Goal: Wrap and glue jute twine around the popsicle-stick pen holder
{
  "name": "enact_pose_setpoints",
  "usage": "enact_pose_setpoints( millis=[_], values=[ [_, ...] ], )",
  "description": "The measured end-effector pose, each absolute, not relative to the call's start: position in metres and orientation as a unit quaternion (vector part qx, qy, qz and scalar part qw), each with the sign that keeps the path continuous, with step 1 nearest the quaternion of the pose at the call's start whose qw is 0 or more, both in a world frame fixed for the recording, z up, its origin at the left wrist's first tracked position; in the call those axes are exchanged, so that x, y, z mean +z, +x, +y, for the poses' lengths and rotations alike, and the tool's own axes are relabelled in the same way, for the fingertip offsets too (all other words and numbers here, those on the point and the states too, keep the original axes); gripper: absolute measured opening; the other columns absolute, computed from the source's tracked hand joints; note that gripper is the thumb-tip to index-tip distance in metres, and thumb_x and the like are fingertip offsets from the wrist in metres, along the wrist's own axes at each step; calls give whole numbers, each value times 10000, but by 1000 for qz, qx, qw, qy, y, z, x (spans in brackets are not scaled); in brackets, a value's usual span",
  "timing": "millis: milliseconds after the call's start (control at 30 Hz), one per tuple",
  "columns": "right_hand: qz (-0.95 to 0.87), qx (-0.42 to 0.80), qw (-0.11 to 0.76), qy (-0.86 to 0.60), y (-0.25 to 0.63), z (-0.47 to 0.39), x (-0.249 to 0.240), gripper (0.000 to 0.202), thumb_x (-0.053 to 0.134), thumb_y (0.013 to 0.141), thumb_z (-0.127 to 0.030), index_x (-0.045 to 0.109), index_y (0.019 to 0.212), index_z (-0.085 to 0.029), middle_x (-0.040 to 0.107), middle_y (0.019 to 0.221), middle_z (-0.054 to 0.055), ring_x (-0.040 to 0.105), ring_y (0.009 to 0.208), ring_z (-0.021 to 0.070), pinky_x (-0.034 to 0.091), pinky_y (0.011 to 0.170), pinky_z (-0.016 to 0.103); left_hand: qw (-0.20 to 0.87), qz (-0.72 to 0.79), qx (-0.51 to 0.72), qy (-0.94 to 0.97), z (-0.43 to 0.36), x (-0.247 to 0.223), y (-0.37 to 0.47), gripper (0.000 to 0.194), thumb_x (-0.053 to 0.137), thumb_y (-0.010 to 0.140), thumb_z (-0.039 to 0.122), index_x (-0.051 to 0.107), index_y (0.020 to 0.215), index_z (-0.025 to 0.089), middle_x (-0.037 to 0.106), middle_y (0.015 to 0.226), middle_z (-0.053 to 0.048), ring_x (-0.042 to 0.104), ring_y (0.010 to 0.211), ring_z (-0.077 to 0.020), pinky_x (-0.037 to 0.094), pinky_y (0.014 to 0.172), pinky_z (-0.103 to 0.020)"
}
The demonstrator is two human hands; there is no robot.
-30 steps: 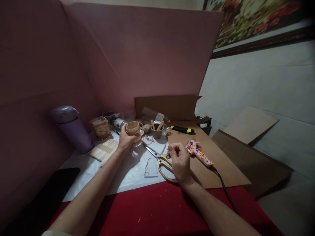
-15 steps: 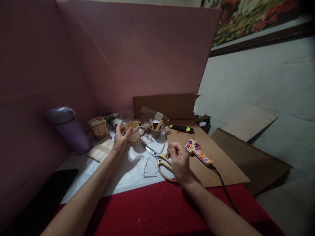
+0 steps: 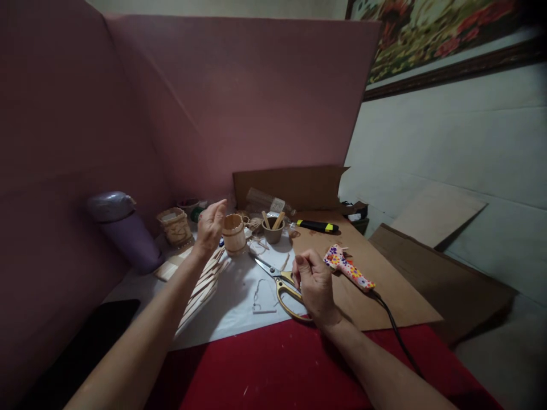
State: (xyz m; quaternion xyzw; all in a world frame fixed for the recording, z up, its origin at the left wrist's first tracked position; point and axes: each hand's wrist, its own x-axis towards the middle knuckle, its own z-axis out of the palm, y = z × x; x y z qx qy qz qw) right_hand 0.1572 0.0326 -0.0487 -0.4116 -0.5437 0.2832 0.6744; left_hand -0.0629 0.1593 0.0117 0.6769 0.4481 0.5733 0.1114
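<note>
My left hand (image 3: 211, 229) is raised just left of a small round stick-covered cup (image 3: 235, 239), with its fingers stretched out and nothing visible in them. The cup stands upright on white paper (image 3: 239, 307), a twine-like band around it. Closed, with thumb against curled fingers, my right hand (image 3: 315, 283) is over the handles of gold-handled scissors (image 3: 287, 293); whatever it may pinch is hidden. The scissors lie with blades pointing toward the cup. Loose craft sticks (image 3: 205, 287) fan out beside my left forearm, which partly covers them.
A floral glue gun (image 3: 346, 267) with a black cord lies on cardboard (image 3: 384, 302) at right, below a utility knife (image 3: 317, 226). Behind are a small pot (image 3: 273, 232) holding sticks and a clear bottle (image 3: 267, 200). A decorated cup (image 3: 174, 226) and purple flask (image 3: 126, 230) stand left.
My left hand has let go of the cup and moved slightly up and left, fingers straightening. More craft sticks show beside the forearm. The right hand stays closed near the scissors.
</note>
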Motion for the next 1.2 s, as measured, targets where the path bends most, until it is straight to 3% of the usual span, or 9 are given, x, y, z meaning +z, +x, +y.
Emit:
enact_pose_setpoints(
  millis=[200, 400, 500, 600, 700, 867, 1000, 1100, 1200],
  values=[
    [-530, 276, 683, -421, 159, 32, -48, 355, 493, 928, -454, 425, 673, -216, 435, 548, -66, 354, 429, 81, 284, 414, 209, 28, 430, 367, 824, 161, 29, -48, 358, 468, 869, 461, 689, 1076, 271, 648, 1237, -51, 448, 1268, -277, 241, 1076, -458],
    [-519, 273, 687, -429, 159, 32, -46, 362, 513, 911, -473, 446, 670, -211, 445, 548, -62, 354, 437, 83, 279, 417, 209, -23, 451, 219, 865, 157, 25, -43, 390, 477, 866, 493, 626, 1169, 298, 592, 1315, -55, 444, 1256, -290, 307, 1003, -456],
    [-519, 273, 685, -431, 159, 32, -45, 359, 517, 910, -469, 449, 670, -211, 432, 535, -67, 345, 429, 82, 274, 418, 211, -53, 479, 193, 855, 153, 27, -43, 510, 505, 840, 513, 539, 1285, 268, 515, 1374, -114, 361, 1292, -361, 313, 976, -509],
    [-520, 269, 686, -432, 159, 32, -45, 351, 515, 913, -461, 456, 675, -210, 429, 534, -66, 345, 436, 85, 276, 425, 214, -66, 505, 171, 843, 152, 29, -46, 600, 555, 801, 474, 484, 1340, 220, 519, 1311, -170, 445, 1182, -384, 365, 914, -504],
    [-524, 263, 686, -432, 160, 31, -45, 349, 508, 918, -455, 460, 675, -209, 429, 536, -63, 350, 446, 90, 280, 435, 217, -56, 506, 144, 849, 155, 32, -51, 601, 622, 739, 403, 519, 1309, 242, 561, 1227, -130, 514, 1084, -326, 406, 883, -431],
    [-528, 252, 686, -432, 159, 31, -45, 344, 503, 927, -427, 457, 668, -205, 452, 566, -50, 378, 490, 97, 300, 472, 222, -18, 465, 101, 879, 163, 41, -53, 648, 697, 639, 313, 557, 1271, 298, 555, 1303, -41, 478, 1159, -273, 396, 945, -361],
    [-532, 247, 686, -430, 159, 31, -44, 334, 503, 932, -409, 461, 672, -204, 453, 578, -51, 395, 512, 100, 312, 499, 226, 2, 467, 92, 879, 163, 46, -53, 715, 715, 594, 344, 555, 1287, 265, 539, 1314, -62, 467, 1175, -303, 400, 949, -382],
    [-534, 245, 686, -430, 159, 31, -44, 327, 499, 936, -398, 461, 676, -204, 447, 576, -55, 395, 512, 100, 315, 509, 229, 18, 488, 103, 866, 163, 52, -57, 650, 674, 616, 340, 584, 1254, 249, 580, 1178, -65, 564, 1024, -264, 455, 849, -337],
    [-536, 244, 684, -430, 159, 31, -45, 322, 504, 937, -389, 461, 676, -204, 448, 580, -54, 392, 514, 100, 313, 514, 231, 31, 498, 141, 855, 164, 62, -64, 631, 649, 637, 355, 572, 1256, 259, 552, 1165, -43, 568, 1026, -237, 464, 837, -303]
  ],
)
